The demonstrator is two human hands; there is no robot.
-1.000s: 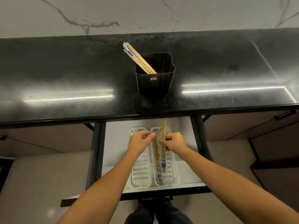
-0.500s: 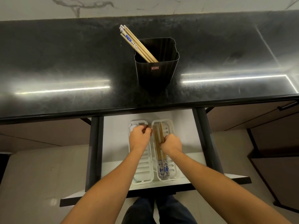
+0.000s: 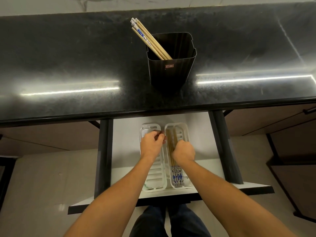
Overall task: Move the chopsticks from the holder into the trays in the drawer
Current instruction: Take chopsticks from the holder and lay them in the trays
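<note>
The table (image 3: 68,57) is black with fine grey speckles and white streaks of reflected light. The wall (image 3: 51,4) is white marble with grey veins. The holder (image 3: 167,76) is black, vertically ribbed, with a small red-and-white label. Its chopsticks (image 3: 150,40) are tan with blue-and-white printed ends; the tray chopsticks (image 3: 177,176) match them. Both trays (image 3: 154,177) are white and slotted. The drawer (image 3: 126,142) is white inside with black rails. The floor (image 3: 42,177) is beige, the trousers (image 3: 150,223) dark blue.

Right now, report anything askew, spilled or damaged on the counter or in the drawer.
Nothing is spilled or damaged. The remaining chopsticks lean toward the far-left corner of the black holder, as loose sticks would. The stowed chopsticks lie lengthwise and roughly parallel in the right tray.
</note>
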